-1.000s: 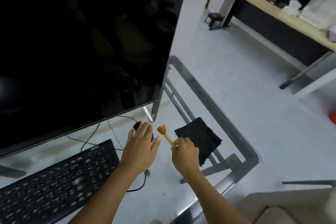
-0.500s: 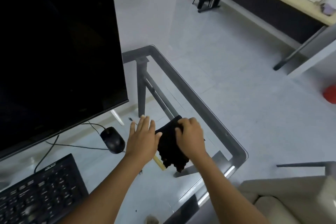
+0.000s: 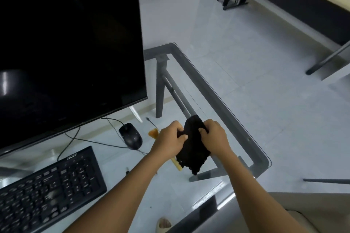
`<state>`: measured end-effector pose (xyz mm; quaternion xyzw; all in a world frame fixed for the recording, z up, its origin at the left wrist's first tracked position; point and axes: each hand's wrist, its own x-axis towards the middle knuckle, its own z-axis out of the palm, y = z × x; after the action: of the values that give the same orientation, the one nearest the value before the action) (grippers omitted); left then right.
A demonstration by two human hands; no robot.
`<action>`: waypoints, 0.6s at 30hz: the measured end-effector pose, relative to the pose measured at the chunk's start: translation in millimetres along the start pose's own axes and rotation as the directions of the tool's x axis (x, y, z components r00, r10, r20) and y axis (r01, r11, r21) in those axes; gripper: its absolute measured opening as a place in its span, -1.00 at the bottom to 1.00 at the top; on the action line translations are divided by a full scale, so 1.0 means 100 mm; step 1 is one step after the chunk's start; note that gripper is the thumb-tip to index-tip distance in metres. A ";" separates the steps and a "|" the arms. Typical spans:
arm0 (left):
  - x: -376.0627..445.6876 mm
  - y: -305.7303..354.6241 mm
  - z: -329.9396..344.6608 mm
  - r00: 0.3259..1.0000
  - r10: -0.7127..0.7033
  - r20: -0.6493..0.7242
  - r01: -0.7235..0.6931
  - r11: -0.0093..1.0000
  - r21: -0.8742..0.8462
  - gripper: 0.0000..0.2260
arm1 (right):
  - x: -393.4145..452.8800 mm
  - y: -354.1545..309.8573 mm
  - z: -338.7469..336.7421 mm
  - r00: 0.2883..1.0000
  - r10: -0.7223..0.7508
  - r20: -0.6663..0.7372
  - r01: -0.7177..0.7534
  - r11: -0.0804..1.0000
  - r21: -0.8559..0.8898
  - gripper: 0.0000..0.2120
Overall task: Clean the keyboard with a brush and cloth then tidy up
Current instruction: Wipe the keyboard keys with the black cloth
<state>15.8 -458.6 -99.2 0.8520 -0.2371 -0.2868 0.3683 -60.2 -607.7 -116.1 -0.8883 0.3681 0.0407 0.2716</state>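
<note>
Both hands hold a crumpled black cloth [image 3: 193, 149] above the right end of the glass desk. My left hand [image 3: 169, 140] grips its left side and my right hand [image 3: 215, 138] grips its right side. The brush lies on the glass under my left hand: its orange bristles [image 3: 153, 133] show to the left of the hand and the end of its pale handle [image 3: 177, 165] pokes out below. The black keyboard [image 3: 49, 193] lies at the lower left, apart from both hands.
A black mouse [image 3: 130, 136] with its cable sits between the keyboard and the brush. A large dark monitor [image 3: 66, 43] fills the upper left. The glass desk's edge [image 3: 227, 104] runs close to my right hand. A sandalled foot [image 3: 163, 225] shows through the glass.
The brush left my right hand and now lies on the glass. Both hands took up the black cloth from the desk and bunched it.
</note>
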 end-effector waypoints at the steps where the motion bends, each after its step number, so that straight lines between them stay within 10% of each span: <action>1: -0.07 -0.01 -0.05 1.000 0.001 -0.009 -0.001 0.999 -0.053 -0.89 | -0.04 -0.04 -0.05 1.000 -0.012 0.008 0.011 0.998 0.060 -0.91; 18: -2.21 -1.85 -1.83 0.822 -0.416 -0.389 0.266 0.884 -0.384 -0.81 | -1.58 -2.27 1.17 0.829 -0.528 0.182 0.479 0.840 0.256 -0.81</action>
<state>12.7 -118.6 -67.8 0.8546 0.0636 -0.1722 0.4858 -6.5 -315.8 -70.2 -0.9100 0.0856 0.0397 0.4037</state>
